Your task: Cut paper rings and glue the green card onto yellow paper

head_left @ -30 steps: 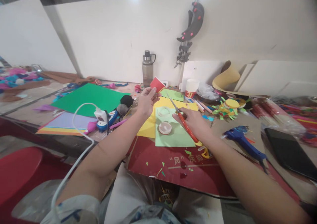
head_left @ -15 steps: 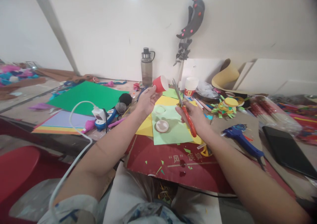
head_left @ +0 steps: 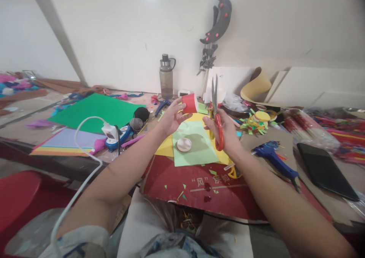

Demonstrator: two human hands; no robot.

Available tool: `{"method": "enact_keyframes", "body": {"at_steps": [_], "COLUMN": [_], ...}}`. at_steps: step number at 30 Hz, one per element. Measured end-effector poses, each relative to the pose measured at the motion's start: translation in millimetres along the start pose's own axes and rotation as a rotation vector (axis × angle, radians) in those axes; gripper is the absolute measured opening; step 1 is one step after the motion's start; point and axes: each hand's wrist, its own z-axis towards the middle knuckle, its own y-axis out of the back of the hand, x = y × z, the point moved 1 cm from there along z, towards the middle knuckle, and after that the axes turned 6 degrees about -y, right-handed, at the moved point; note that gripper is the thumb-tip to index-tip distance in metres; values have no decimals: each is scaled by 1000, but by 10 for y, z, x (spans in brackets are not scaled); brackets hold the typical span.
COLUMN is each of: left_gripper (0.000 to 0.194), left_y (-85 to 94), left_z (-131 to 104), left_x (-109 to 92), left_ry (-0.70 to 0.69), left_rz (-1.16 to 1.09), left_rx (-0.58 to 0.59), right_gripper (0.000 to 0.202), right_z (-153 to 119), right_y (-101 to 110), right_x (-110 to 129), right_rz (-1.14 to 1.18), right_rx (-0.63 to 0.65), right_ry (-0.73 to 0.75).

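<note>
Working remotely, I had the left hand (head_left: 170,118) pinching a white-rimmed red paper cup (head_left: 189,103), raised beyond the pale-green paper sheet (head_left: 196,153); the right hand (head_left: 229,133) gripped red-handled metal scissors (head_left: 218,120); I judged the cup light and crushable, best held gently by its side.

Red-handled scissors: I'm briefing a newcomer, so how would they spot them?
Start with the dark red board at lower centre, then move up to the right hand. The scissors it holds have blades pointing up and a red handle, unlike the blue glue gun further right.
</note>
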Motion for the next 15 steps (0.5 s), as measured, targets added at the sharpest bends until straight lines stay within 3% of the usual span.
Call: {"method": "enact_keyframes", "body": {"at_steps": [6, 15], "left_gripper": [46, 54], "left_y": [-57, -56], "left_z": [-71, -89], "left_x": [91, 118], "left_ry": [157, 240], "left_rz": [-9, 61], "left_rx": [139, 153], "right_gripper": [68, 64], "right_z": [64, 74], "right_y": [20, 8], "right_x": [-26, -78], "right_rz": [80, 83], "right_rx": [-26, 18], "right_ry": [-6, -28]}}
